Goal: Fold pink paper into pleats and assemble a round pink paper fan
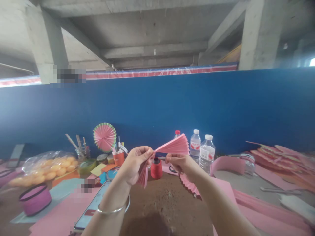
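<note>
Pleated pink paper (pixel 174 145) spreads like a fan above the table, its narrow end pinched between the thumb and fingers of my left hand (pixel 140 162). Another pleated part hangs below that hand. My right hand (pixel 179 161) is just under the fan's wide part, its fingers curled together; whether they grip anything is hidden. Between the hands, on the brown table (pixel 157 203), stands a red container (pixel 156 168) with a dark opening. A scalloped pink strip (pixel 189 184) lies below my right hand, and scissors (pixel 172 169) are partly visible behind it.
Water bottles (pixel 207 152) stand behind at the right, near a blue wall (pixel 152 105). Pink sheets (pixel 268 213) and folded fans (pixel 280 157) lie right. At left are a phone (pixel 92 208), a purple band (pixel 35 199), bagged orange balls (pixel 55 167) and a round paper fan (pixel 104 137).
</note>
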Demonstrator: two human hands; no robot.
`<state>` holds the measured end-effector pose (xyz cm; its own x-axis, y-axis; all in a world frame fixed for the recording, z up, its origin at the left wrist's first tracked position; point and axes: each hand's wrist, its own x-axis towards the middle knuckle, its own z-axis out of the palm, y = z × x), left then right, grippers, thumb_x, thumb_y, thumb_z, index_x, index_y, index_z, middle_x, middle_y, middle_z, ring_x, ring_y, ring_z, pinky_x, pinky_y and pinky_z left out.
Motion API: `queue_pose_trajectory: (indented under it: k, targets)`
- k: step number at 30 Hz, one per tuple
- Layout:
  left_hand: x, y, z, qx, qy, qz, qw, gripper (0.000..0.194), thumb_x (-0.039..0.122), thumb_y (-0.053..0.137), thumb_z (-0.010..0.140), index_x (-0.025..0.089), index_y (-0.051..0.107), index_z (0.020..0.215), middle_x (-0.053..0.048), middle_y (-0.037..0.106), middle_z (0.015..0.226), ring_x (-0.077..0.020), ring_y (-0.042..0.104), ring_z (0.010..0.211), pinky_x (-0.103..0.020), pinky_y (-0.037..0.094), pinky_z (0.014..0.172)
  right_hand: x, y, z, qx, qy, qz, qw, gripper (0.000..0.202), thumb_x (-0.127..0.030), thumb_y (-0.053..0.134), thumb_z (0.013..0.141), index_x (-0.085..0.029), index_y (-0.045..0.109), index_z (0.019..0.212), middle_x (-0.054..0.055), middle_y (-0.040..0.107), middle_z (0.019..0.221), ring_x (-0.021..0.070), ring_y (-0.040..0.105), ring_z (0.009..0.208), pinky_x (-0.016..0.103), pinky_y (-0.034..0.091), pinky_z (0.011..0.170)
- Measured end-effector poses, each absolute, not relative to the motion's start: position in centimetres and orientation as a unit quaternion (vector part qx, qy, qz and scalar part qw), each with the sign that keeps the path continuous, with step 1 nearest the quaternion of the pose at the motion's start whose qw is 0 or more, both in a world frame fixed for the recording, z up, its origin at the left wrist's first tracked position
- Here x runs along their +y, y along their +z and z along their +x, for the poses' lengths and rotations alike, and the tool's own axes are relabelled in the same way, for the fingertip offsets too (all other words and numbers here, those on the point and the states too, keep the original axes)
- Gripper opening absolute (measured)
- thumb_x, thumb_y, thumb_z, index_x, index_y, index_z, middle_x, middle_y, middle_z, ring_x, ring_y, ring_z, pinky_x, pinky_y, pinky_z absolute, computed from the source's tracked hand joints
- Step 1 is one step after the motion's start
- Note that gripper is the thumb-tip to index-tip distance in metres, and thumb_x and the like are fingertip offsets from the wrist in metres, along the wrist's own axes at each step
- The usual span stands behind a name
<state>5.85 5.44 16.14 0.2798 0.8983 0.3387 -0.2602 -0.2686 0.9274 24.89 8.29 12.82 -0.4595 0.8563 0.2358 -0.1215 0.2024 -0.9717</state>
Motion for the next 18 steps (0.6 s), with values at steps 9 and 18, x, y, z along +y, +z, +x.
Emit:
queue_pose_trajectory:
  k: [9,18]
  targets:
    - [4.8,15.5,5.7,0.335,0.217,0.773,0.494,0.023,0.036,0.065,0.069,0.014,0.06,0.065,0.003,0.051,0.049,-0.0047,0.036,0.034,-0.018,0.024,0.033,6.3,14.3,25.4,-0.61,0.674,-0.204,0.363,0.021,-0.021,0.053,0.068,-0.017,0.044,0.05,-0.011,0.021,0.042,0.0052,0.013,0.041,0.02,0.013,0.039]
    - [3.6,16.9,6.0,0.414,0.165,0.82,0.36,0.009,0.022,0.057,0.069,0.017,0.063,0.067,0.004,0.05,0.051,-0.0101,0.049,0.05,-0.02,0.037,0.05,4.2,15.7,25.2,-0.704,0.453,-0.382,0.392,0.014,-0.019,0.052,0.071,-0.017,0.064,0.064,-0.007,0.035,0.04,0.006,0.023,0.038,0.022,0.018,0.041]
